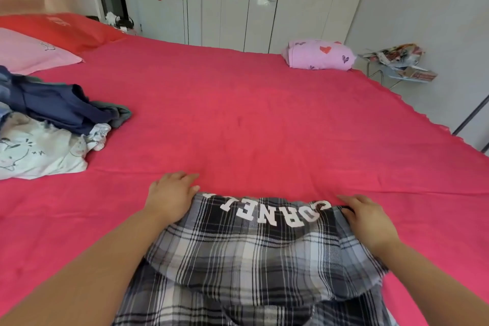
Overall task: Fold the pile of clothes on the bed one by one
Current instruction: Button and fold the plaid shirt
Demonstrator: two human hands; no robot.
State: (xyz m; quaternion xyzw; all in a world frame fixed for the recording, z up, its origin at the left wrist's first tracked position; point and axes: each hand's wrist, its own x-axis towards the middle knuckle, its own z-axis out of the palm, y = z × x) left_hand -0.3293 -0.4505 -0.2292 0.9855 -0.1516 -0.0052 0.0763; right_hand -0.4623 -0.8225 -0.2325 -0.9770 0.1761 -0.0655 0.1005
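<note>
A black, grey and white plaid shirt (248, 254) with white block letters lies on the red bed sheet (238, 119) right in front of me, its lower part doubled up over itself. My left hand (172, 197) holds the folded edge's left corner, thumb on the cloth. My right hand (367, 219) grips the right corner, fingers curled into the fabric. At the left edge of the bed sits the unfolded pile: a navy garment (60, 106) over a white cartoon-print one (37, 153).
A folded lilac heart-print garment (318, 55) rests at the bed's far right corner. Pink and red pillows (31, 47) lie far left. White wardrobe doors (238, 0) stand behind the bed, and a small cluttered stand (399, 63) is beside the far corner.
</note>
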